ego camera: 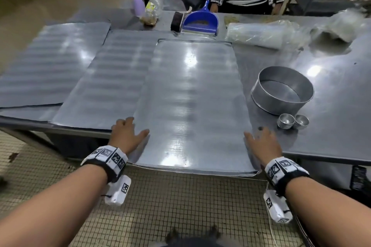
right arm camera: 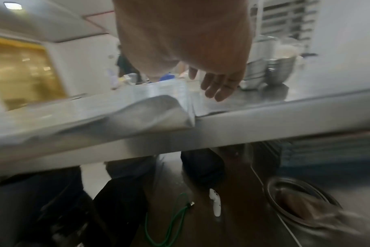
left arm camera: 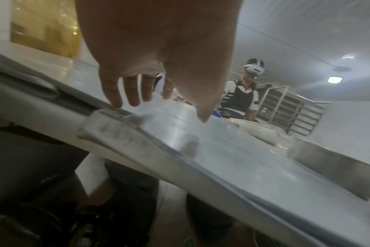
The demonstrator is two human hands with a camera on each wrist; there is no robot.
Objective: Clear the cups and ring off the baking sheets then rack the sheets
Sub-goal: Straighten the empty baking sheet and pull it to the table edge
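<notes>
The ring (ego camera: pixel 282 90) and the two cups (ego camera: pixel 292 121) were seen on the bare table (ego camera: pixel 331 126), just to the right of the nearest baking sheet (ego camera: pixel 190 106), so that sheet looked cleared. Two more sheets (ego camera: pixel 100 86) lay to its left, partly overlapped. The near end of the nearest sheet was hung out past the table edge. The left hand (ego camera: pixel 126 136) was laid at its left edge and the right hand (ego camera: pixel 263 142) at its right edge; each grip was spread, with nothing pinched. If the sheet were pulled further with flat fingers only, it could be tipped off and dropped to the floor. The cups could also be knocked, since they sat close to the right hand.
</notes>
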